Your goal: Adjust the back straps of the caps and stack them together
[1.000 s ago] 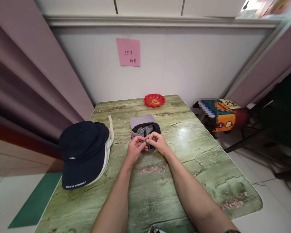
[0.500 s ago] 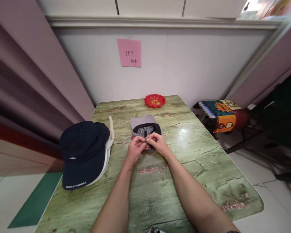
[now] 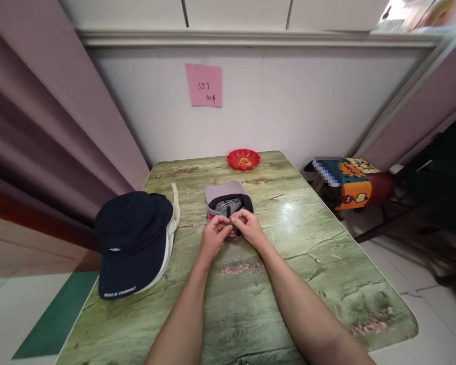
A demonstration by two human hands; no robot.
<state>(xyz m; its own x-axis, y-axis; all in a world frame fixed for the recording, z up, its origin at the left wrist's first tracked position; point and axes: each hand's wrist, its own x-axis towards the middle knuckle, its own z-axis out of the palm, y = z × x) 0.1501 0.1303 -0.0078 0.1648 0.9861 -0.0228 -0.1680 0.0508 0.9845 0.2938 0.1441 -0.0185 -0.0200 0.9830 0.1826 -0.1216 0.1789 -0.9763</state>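
Note:
A grey baseball cap (image 3: 221,190) lies on the table with its brim pointing away from me, its dark inner band and lining showing. My left hand (image 3: 213,237) is closed in a pinch at the near, back edge of this cap, fingertips on its strap. Right beside it, my right hand (image 3: 251,229) pinches the same strap from the other side, the two sets of fingertips almost meeting. The fingers cover most of the strap, so its fastening is hard to make out. Left of my forearms rests a navy cap (image 3: 131,228), stacked over a white cap (image 3: 168,248).
A red scalloped dish (image 3: 243,159) stands near the table's far edge. The green wood-patterned table (image 3: 307,284) meets a white wall with a pink note (image 3: 204,85). To the right is a stool with a colourful cover (image 3: 353,177); a purple curtain (image 3: 61,101) hangs at left.
Both hands stay at the cap's back strap, with the fingertips shifting slightly. The dark strap piece between them shows less now. The view has moved a little.

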